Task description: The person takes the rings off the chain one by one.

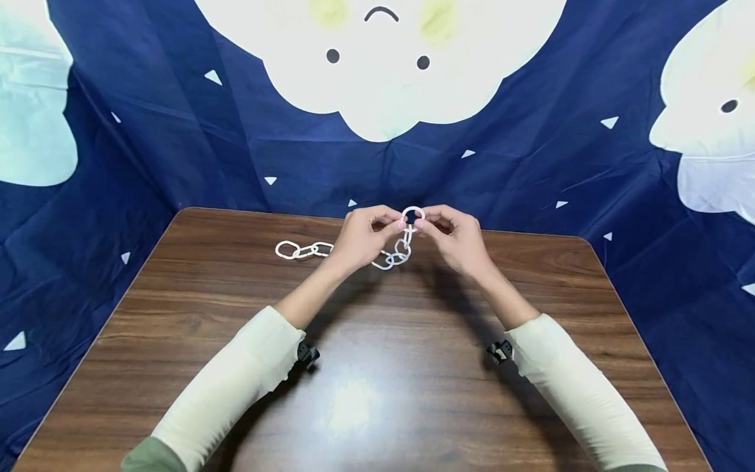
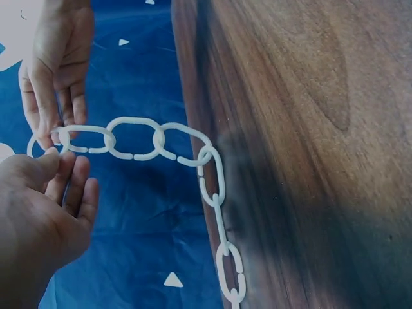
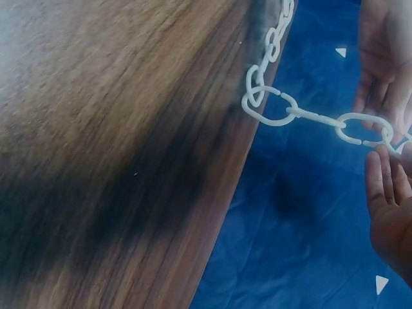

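A white plastic chain of open-slit links [image 2: 134, 120] is raised at one end. My left hand [image 1: 361, 237] pinches the left side of the end link [image 1: 413, 208] between thumb and fingers. Opposite it, my right hand [image 1: 460, 241] pinches the same link's right side. From that link the chain hangs down to the wooden table [image 1: 194, 314], then runs left behind my left hand. Its far end link [image 1: 287, 256] lies flat on the tabletop. In the right wrist view, the held link is mostly hidden behind the fingers [image 3: 375, 177].
The table's back edge lies just beyond the chain. A dark blue cloth [image 1: 236, 151] with white clouds and small triangles hangs behind and along both sides. Black wrist cameras sit at both sleeve cuffs, the left one [image 1: 307, 354] and the right one [image 1: 500, 352].
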Tool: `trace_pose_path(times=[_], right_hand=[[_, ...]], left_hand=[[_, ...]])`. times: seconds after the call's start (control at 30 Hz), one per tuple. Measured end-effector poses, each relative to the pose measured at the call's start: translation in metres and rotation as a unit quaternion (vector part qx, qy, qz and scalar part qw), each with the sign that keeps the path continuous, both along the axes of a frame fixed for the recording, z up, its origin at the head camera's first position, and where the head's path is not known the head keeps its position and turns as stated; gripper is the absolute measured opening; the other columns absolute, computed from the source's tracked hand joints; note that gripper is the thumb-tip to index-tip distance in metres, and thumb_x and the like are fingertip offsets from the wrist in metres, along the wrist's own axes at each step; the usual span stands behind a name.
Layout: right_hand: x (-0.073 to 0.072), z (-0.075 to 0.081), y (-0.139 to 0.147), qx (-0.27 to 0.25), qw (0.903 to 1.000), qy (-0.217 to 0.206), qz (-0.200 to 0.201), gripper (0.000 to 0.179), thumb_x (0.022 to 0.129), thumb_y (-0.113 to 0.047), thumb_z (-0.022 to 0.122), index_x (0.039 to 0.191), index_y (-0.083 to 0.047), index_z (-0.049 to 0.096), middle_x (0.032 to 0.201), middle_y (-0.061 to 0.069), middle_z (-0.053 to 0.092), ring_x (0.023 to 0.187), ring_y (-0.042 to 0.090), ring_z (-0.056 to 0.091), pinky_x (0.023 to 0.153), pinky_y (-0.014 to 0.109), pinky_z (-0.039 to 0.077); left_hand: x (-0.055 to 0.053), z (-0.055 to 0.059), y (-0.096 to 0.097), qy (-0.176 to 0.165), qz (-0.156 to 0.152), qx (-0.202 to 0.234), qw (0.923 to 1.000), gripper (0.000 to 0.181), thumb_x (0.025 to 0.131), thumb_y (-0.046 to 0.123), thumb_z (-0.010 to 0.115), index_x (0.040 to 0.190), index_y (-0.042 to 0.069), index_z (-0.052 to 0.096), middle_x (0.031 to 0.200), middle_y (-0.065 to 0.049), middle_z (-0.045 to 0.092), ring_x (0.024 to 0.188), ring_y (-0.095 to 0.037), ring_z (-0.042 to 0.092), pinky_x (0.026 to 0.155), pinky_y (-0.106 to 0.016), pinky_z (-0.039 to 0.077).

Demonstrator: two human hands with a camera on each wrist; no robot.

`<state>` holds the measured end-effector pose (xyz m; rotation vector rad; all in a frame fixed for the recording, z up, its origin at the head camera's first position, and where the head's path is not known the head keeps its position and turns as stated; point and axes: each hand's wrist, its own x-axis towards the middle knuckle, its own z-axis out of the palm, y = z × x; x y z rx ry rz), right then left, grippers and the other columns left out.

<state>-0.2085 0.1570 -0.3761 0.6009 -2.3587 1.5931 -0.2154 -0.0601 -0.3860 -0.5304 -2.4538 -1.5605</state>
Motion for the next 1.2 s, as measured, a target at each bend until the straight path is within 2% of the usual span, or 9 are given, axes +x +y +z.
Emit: trace_pose_path(times=[0.17, 0.4, 0.6, 0.7, 0.8, 1.0, 1.2], right_hand=[[0.002, 0.0, -0.003, -0.001, 1.0, -0.006, 0.002, 0.018, 0.102, -0.001, 0.082, 0.118, 0.008, 0.08, 0.105, 0.028, 0.084, 0.086, 0.008, 0.079, 0.081, 0.017, 0.064], [0.0, 0.003, -0.007, 0.0, 0.9999, 0.008, -0.007, 0.016, 0.101, -0.003, 0.083, 0.114, 0.006, 0.082, 0.104, 0.027, 0.084, 0.084, -0.003, 0.076, 0.08, 0.016, 0.062], [-0.001, 0.004, -0.009, 0.007, 0.9996, 0.014, -0.025, 0.014, 0.1, -0.004, 0.085, 0.11, 0.006, 0.082, 0.1, 0.026, 0.085, 0.085, 0.016, 0.08, 0.077, 0.013, 0.059], [-0.001, 0.003, -0.011, 0.012, 0.9992, 0.018, -0.032, 0.013, 0.1, -0.005, 0.085, 0.108, 0.005, 0.083, 0.098, 0.024, 0.085, 0.086, 0.027, 0.082, 0.076, 0.012, 0.059], [-0.002, 0.004, -0.013, 0.008, 0.9992, 0.021, -0.032, 0.013, 0.1, -0.005, 0.085, 0.107, 0.005, 0.083, 0.097, 0.024, 0.085, 0.086, 0.034, 0.082, 0.076, 0.013, 0.059], [-0.002, 0.003, -0.015, 0.0, 0.9995, 0.013, -0.03, 0.013, 0.1, -0.006, 0.086, 0.106, 0.005, 0.082, 0.098, 0.024, 0.085, 0.086, 0.027, 0.082, 0.076, 0.013, 0.06], [-0.001, 0.001, -0.016, -0.003, 0.9994, 0.006, -0.035, 0.013, 0.1, -0.006, 0.086, 0.106, 0.005, 0.082, 0.099, 0.024, 0.085, 0.087, 0.022, 0.082, 0.077, 0.013, 0.06]], left_hand=[[0.003, 0.0, -0.003, -0.01, 0.006, -0.005, 0.9999, 0.015, 0.106, 0.019, 0.082, 0.114, 0.008, 0.087, 0.107, -0.008, 0.088, 0.09, -0.015, 0.075, 0.082, -0.024, 0.055], [0.001, 0.002, -0.005, 0.001, 0.008, -0.003, 1.0, 0.016, 0.106, 0.02, 0.082, 0.116, 0.009, 0.087, 0.107, -0.008, 0.088, 0.088, -0.016, 0.075, 0.081, -0.026, 0.055], [0.0, 0.001, -0.007, -0.006, 0.005, 0.005, 1.0, 0.017, 0.106, 0.021, 0.082, 0.116, 0.008, 0.087, 0.107, -0.008, 0.088, 0.087, -0.011, 0.073, 0.081, -0.023, 0.055], [0.0, 0.0, -0.009, -0.01, 0.008, 0.01, 0.9999, 0.018, 0.105, 0.022, 0.082, 0.116, 0.009, 0.087, 0.108, -0.007, 0.088, 0.089, -0.011, 0.075, 0.082, -0.023, 0.056], [0.001, -0.001, -0.013, -0.014, 0.014, 0.016, 0.9997, 0.018, 0.105, 0.024, 0.083, 0.116, 0.01, 0.088, 0.108, -0.006, 0.088, 0.091, -0.012, 0.077, 0.082, -0.024, 0.058], [0.006, -0.003, -0.019, -0.021, 0.027, 0.019, 0.9992, 0.019, 0.104, 0.028, 0.084, 0.115, 0.012, 0.088, 0.106, -0.005, 0.088, 0.093, -0.014, 0.08, 0.083, -0.026, 0.06], [0.012, -0.006, -0.021, -0.024, 0.02, 0.007, 0.9995, 0.02, 0.1, 0.03, 0.089, 0.111, 0.013, 0.088, 0.102, -0.003, 0.088, 0.091, -0.015, 0.082, 0.082, -0.025, 0.062]])
